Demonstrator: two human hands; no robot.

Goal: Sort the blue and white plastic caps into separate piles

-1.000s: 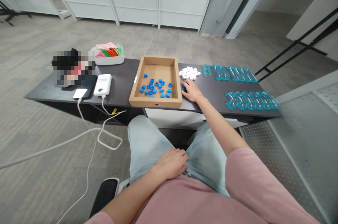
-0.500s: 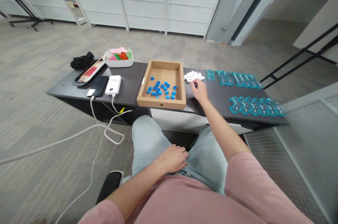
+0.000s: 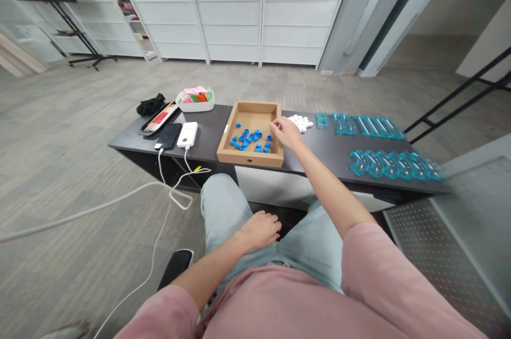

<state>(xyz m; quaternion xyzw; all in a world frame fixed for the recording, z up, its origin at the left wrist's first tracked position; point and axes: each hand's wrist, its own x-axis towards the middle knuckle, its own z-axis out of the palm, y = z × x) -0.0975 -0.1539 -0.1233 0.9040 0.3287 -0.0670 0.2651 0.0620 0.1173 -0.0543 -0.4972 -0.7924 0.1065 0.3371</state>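
Note:
My right hand is over the right wall of a shallow cardboard box, its fingers bent together and pointing left. What they hold, if anything, is hidden. Inside the box lie several small blue ring-like pieces, mostly in the near half. Just right of the box, partly behind my right hand, is a pile of small white pieces. My left hand rests on my lap, palm down, fingers loosely stretched and holding nothing.
Clear teal plastic pieces lie in rows on the right of the dark table. On the left are a white power bank with cables, a black phone-like device, a black tray, a white container and black cloth.
My right hand has moved left from the white pile to the box's right wall. A dark blue piece showed at its fingers before. My left hand stays on my lap. The view has shifted slightly.

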